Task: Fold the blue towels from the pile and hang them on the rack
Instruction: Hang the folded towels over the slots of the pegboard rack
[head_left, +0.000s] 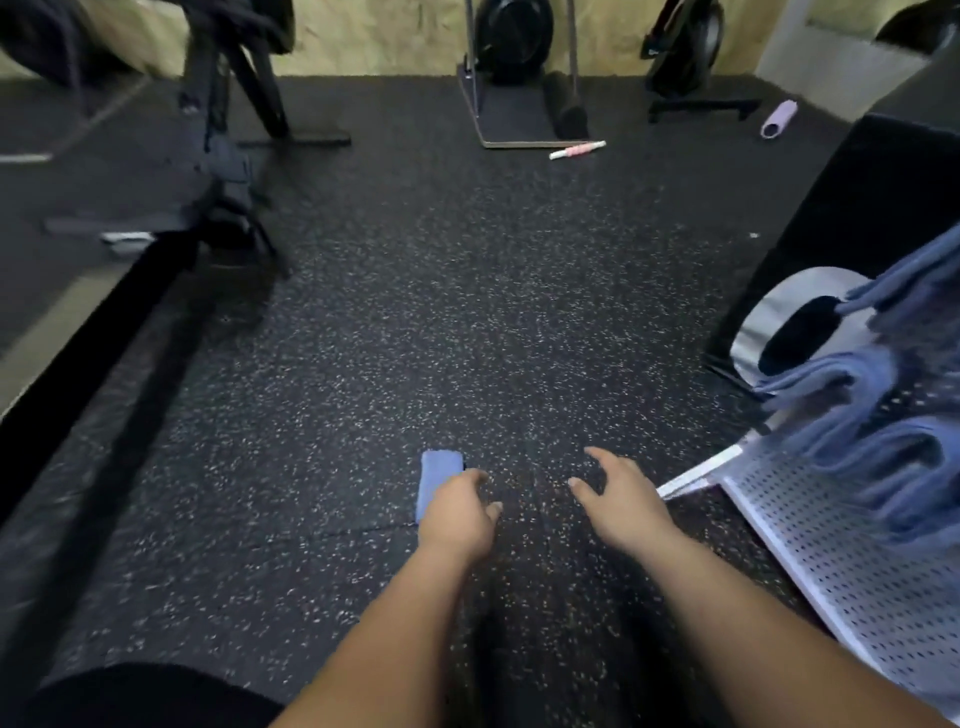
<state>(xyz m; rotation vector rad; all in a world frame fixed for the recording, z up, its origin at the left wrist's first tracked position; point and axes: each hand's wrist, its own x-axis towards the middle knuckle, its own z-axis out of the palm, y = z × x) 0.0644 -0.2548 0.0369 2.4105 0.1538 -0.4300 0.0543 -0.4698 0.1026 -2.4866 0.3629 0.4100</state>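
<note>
A small folded blue towel (435, 480) is just above the dark speckled floor at the lower middle. My left hand (458, 514) covers its near end, with the fingers curled over it and the thumb out to the right. A little to the right, my right hand (621, 499) hovers over the floor with its fingers spread, holding nothing. At the right edge stands the white perforated rack (831, 551), with several folded blue towels (883, 452) hung on it. No pile of towels is in view.
Black exercise machines (234, 104) stand at the back left, middle and right. A pink and white stick (576, 150) and a lilac roller (778, 119) lie on the far floor. A black box (857, 208) with a shiny metal piece (779, 312) stands behind the rack.
</note>
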